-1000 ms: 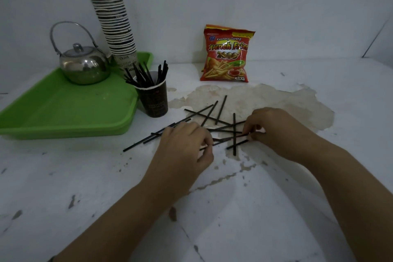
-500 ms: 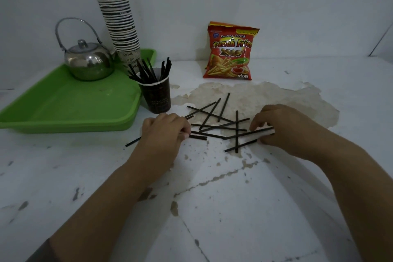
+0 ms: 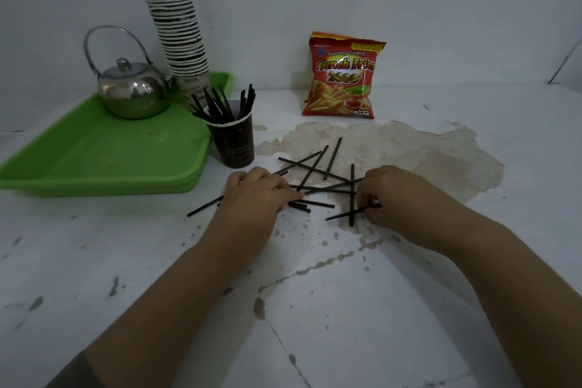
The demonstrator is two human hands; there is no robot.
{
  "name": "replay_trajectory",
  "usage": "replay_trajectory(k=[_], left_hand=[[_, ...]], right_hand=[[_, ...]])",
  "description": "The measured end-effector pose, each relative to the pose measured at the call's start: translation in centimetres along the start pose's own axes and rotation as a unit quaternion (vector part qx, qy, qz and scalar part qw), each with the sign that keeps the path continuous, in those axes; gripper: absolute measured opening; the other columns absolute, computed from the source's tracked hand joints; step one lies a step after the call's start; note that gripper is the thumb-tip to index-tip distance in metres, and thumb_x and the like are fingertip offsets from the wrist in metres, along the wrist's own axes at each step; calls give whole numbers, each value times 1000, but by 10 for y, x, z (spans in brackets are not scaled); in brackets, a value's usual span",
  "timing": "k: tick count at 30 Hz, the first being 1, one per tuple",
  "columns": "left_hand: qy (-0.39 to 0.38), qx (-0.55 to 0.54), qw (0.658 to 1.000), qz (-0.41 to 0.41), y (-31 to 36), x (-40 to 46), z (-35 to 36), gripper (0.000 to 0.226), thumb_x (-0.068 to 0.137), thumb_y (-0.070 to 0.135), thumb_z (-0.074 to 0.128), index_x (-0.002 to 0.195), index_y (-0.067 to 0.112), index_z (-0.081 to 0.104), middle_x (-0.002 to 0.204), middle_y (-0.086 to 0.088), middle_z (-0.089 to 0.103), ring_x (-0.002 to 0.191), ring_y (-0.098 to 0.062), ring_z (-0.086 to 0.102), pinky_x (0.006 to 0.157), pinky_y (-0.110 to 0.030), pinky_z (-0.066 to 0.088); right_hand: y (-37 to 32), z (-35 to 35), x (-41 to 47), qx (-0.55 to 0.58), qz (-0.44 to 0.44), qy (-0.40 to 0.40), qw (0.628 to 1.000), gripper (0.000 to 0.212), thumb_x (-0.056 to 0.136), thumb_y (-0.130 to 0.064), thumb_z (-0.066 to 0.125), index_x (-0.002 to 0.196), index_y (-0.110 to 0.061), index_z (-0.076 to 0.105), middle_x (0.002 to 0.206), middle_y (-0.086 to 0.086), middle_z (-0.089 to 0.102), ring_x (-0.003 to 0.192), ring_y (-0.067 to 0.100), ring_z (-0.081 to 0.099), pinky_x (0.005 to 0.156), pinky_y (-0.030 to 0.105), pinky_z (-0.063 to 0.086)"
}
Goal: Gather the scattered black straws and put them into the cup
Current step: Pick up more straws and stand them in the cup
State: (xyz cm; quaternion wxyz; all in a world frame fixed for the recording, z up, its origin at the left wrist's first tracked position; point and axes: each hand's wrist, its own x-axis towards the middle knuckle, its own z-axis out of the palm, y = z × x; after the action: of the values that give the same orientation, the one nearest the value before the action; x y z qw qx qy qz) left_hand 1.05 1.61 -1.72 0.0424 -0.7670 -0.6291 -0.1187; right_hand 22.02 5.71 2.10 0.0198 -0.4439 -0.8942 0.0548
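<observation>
Several black straws [image 3: 318, 167] lie crossed over one another on the white table, just right of a dark paper cup [image 3: 234, 143] that holds several more straws upright. My left hand [image 3: 255, 195] rests palm down on the left end of the pile, fingers curled over a few straws; one straw pokes out to its left. My right hand [image 3: 396, 195] sits at the pile's right end, its fingers pinched on the end of a straw that points left.
A green tray [image 3: 94, 151] at the left carries a steel kettle [image 3: 130, 91] and a tall stack of paper cups [image 3: 178, 38]. A red snack bag [image 3: 343, 75] leans on the back wall. The tabletop has a large brown patch of peeled paint [image 3: 409, 151].
Both hands have closed in on the pile. My left hand slid right over the straws, and my right hand moved left and pinched a straw end.
</observation>
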Motion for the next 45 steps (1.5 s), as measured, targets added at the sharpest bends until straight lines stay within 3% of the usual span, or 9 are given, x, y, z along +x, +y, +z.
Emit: replay_trajectory(k=[10,18,23,27,31,36,40,43,45], left_hand=[[-4,28,999,37,1,0,1,52,91,5,45,134,33,38,122,8,48,113,-13,38,81,-26,14],[-15,-37,999,35,-1,2,3,30,92,9,46,117,21,56,120,-1,54,108,-20,45,79,-24,24],[-24,-36,999,26,-1,5,3,21,94,17,45,110,16,58,113,-4,57,103,-22,47,80,-27,29],[11,-15,999,44,1,-1,4,11,87,9,56,96,13,61,97,-6,61,89,-25,52,73,-32,31],[27,14,998,54,0,-1,8,28,64,-5,73,77,15,58,72,-4,59,65,-25,55,56,-32,35],[23,-4,999,43,0,-2,8,10,86,3,52,91,8,59,90,-11,59,85,-32,52,70,-37,32],[24,-8,999,34,3,-2,5,29,93,18,27,97,13,55,91,-4,54,89,-27,49,78,-37,32],[11,-57,998,-5,5,0,1,21,94,7,37,97,28,41,82,13,36,88,-16,36,74,-26,18],[26,-108,993,-24,5,3,-3,25,92,6,45,97,30,43,83,14,43,91,-17,41,74,-24,21]], right_hand=[[-2,-5,-2,50,-25,72,996,14,83,-10,59,93,-19,65,93,0,65,85,16,56,74,26,45],[-5,3,6,8,-76,10,997,33,87,-4,53,112,-23,65,114,0,61,101,18,56,81,20,40],[-3,6,5,-15,-84,33,996,27,85,-5,55,102,-21,67,108,-1,60,97,17,55,79,27,44],[-2,9,4,-30,-97,54,993,21,84,-6,55,97,-20,64,104,-1,57,92,18,49,71,28,37],[-2,10,1,-58,-110,60,990,20,89,-13,50,103,-24,58,110,-4,51,96,16,42,72,28,30],[-3,13,1,-70,-106,56,990,21,92,-14,46,110,-22,54,114,-3,52,104,17,40,76,26,26],[-7,13,1,-69,-110,74,989,22,93,-13,42,112,-20,51,112,-1,54,105,18,37,74,27,20],[-9,9,3,-11,-92,91,992,20,92,-8,44,106,-20,53,98,-2,56,95,16,41,70,26,24],[-10,6,4,59,-60,108,991,20,91,-7,49,105,-19,55,89,-2,49,83,13,45,66,23,34]])
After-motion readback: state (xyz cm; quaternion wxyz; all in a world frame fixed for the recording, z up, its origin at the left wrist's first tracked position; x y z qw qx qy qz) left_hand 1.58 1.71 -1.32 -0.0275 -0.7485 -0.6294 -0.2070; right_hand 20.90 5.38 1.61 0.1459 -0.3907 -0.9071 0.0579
